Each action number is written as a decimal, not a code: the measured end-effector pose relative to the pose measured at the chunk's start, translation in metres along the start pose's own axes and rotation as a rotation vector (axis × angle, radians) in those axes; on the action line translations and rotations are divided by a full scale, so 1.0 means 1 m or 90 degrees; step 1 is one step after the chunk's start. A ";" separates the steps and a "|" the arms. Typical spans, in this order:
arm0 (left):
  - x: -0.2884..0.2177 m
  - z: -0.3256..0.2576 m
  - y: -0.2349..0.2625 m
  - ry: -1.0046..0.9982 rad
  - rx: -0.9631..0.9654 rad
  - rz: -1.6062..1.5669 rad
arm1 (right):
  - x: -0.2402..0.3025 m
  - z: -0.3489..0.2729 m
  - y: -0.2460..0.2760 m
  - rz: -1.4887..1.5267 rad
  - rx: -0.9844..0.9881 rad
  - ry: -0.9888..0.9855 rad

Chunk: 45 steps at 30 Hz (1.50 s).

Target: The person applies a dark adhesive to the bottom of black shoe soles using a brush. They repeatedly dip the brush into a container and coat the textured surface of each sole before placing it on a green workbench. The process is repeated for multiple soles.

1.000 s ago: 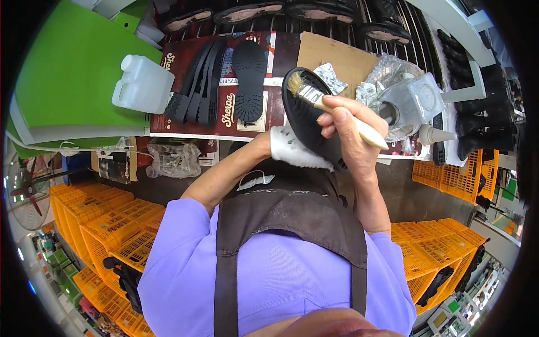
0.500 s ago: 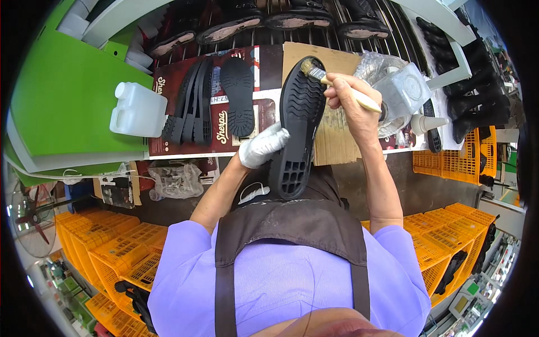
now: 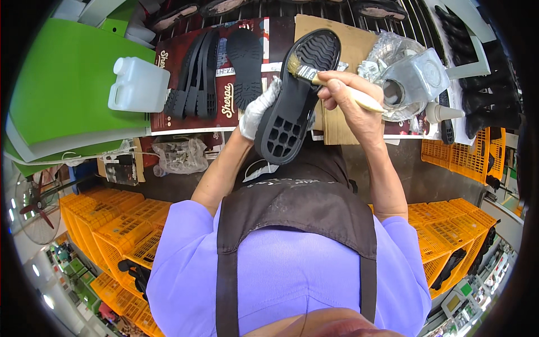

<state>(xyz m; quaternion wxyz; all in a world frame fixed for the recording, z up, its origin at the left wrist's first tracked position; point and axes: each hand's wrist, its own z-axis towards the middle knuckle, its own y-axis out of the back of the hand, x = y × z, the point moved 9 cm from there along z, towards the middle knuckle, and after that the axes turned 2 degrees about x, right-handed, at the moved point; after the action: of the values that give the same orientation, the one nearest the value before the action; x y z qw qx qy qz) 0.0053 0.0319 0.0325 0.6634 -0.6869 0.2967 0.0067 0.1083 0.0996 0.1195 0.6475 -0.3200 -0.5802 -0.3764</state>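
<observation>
A black shoe sole (image 3: 300,106) is held up in front of me, its toe end pointing away and its heel end, with a grid of hollows, near my apron. My left hand (image 3: 261,109), in a whitish glove, grips its left edge; some fingers are hidden behind the sole. My bare right hand (image 3: 356,104) is closed round the pale handle of a paint brush (image 3: 337,90). The bristles touch the inner face of the sole, left of its middle, below the wavy ridges of the forefoot.
Several black soles (image 3: 193,78) lie left on a dark red cardboard sheet, beside a single sole (image 3: 245,70) and a white jug (image 3: 139,87). To the right are brown cardboard (image 3: 337,121), a clear container (image 3: 424,78) and a nozzle bottle (image 3: 443,112). Boots (image 3: 382,8) stand on a rack beyond; orange crates (image 3: 118,224) flank me.
The brush has moved from the toe end down to the sole's left middle. The sole has tilted, showing more of its inner face, and my left hand has shifted up along its edge.
</observation>
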 end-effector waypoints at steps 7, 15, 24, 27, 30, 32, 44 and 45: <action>-0.018 0.008 0.008 -0.052 -0.011 -0.021 | -0.008 -0.010 -0.019 0.045 0.031 -0.022; -0.033 0.020 0.042 -0.138 -0.044 -0.018 | -0.010 -0.015 -0.039 0.028 0.064 0.002; -0.043 0.017 0.037 -0.128 -0.016 -0.058 | -0.004 -0.019 -0.053 0.022 0.117 -0.040; -0.046 0.014 0.031 -0.132 -0.026 -0.078 | 0.003 -0.017 -0.053 0.036 0.129 -0.032; -0.043 0.010 0.019 -0.083 -0.091 -0.046 | 0.013 -0.015 -0.058 0.023 0.176 -0.042; -0.041 0.005 0.024 -0.079 -0.137 -0.017 | 0.018 -0.014 -0.061 0.013 0.216 -0.081; -0.025 -0.011 0.007 0.003 0.049 0.349 | 0.017 0.005 -0.076 0.012 0.527 -0.012; -0.030 -0.011 0.000 -0.047 0.079 0.584 | 0.014 0.006 -0.079 0.022 0.556 -0.022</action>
<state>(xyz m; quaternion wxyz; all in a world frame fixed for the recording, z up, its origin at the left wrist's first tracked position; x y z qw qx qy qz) -0.0240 0.0335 0.0463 0.6417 -0.4432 0.5461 0.3059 0.0382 0.0630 0.1327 0.7185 -0.0319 -0.6903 -0.0791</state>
